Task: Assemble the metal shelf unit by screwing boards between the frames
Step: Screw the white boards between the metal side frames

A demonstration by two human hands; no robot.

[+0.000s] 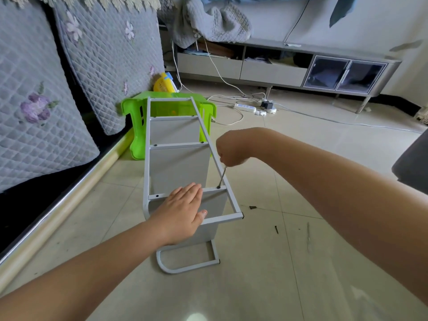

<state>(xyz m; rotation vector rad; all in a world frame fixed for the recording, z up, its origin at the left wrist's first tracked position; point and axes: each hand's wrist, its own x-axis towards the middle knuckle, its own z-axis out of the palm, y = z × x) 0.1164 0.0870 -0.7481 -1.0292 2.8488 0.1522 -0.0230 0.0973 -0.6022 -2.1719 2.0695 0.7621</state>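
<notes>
The grey metal shelf unit [146, 158] lies on its side on the tiled floor, its far end propped on a green plastic stool [136, 105]. Grey boards [178, 167] sit between its two frames. My left hand [183, 212] presses flat, fingers straight, on the upper frame's nearest crossbar and the board below it. My right hand [231, 149] grips a screwdriver [222, 177] whose tip stands in a screw at the right end of that crossbar. Two loose dark screws [253, 207] lie on the floor right of the shelf.
A quilted sofa [46, 100] runs along the left. A low TV cabinet [289, 63] stands at the back, with a power strip [245, 107] and white cables on the floor before it. A thin metal tool [308, 235] lies on the tiles at right.
</notes>
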